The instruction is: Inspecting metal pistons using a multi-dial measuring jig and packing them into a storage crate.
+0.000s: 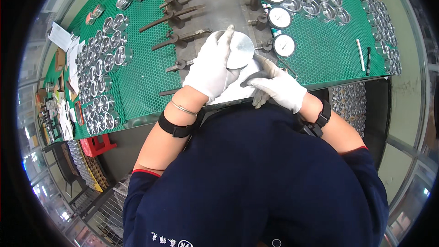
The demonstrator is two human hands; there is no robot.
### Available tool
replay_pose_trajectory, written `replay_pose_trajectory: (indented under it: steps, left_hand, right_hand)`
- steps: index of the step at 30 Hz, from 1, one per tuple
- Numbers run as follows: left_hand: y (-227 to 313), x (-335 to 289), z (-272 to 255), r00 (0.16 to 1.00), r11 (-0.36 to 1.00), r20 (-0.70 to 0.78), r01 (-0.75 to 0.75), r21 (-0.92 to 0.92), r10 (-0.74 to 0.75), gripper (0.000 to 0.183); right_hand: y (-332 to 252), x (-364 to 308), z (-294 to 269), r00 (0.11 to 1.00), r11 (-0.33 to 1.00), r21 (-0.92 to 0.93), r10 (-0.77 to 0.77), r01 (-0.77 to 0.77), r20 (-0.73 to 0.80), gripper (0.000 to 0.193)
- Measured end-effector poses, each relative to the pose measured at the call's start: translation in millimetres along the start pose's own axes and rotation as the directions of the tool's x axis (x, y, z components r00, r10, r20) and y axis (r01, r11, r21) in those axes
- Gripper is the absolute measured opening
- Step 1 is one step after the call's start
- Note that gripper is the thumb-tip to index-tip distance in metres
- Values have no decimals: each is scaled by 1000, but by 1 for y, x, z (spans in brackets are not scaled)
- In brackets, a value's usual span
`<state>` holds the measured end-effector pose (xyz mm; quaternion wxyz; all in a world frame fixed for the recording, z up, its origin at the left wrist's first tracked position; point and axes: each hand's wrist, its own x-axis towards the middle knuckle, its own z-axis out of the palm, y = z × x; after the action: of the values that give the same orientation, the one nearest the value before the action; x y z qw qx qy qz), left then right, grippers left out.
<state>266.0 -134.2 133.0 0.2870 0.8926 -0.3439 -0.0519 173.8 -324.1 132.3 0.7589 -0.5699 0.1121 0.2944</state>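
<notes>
My left hand [212,66], in a white glove, is closed round a silver piston [241,51]. The piston's flat round face is turned up toward me, over the near edge of the metal bench plate [217,7]. Just right of it is my right hand [276,84], gloved in white with grey-dark fingertips. Its fingers are apart, one reaching close to the piston's rim; I make out nothing held in them. Under both hands lies a white sheet or cloth [240,87], partly hidden.
Dial gauges [284,45] on posts line the plate's right side; clamp posts with bars [176,40] line its left. Rows of pistons stand on the green mat [320,48] at left [104,66] and right [327,11]. Two pens [360,55] lie at right. A red stool [98,145] is below.
</notes>
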Motion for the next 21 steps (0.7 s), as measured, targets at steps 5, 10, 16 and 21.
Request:
replay_pose_trajectory:
  steps: [5, 10, 16, 21]
  left_hand:
    - [2, 1, 0, 1000, 1000, -27, -2, 17, 2, 85]
    - [-6, -1, 6, 999, 1000, -54, -2, 21, 3, 95]
    - [0, 0, 1, 999, 1000, -39, -15, 7, 15, 83]
    - [5, -1, -1, 997, 999, -60, 38, -20, -40, 78]
  right_hand:
    - [-2, 0, 1, 1000, 1000, -1, 16, -16, -7, 83]
    - [-3, 1, 3, 1000, 1000, -20, 21, -21, -15, 84]
    - [-4, 1, 4, 999, 999, -35, 29, -30, -26, 85]
    - [-7, -1, 2, 999, 999, -33, 32, -33, -15, 91]
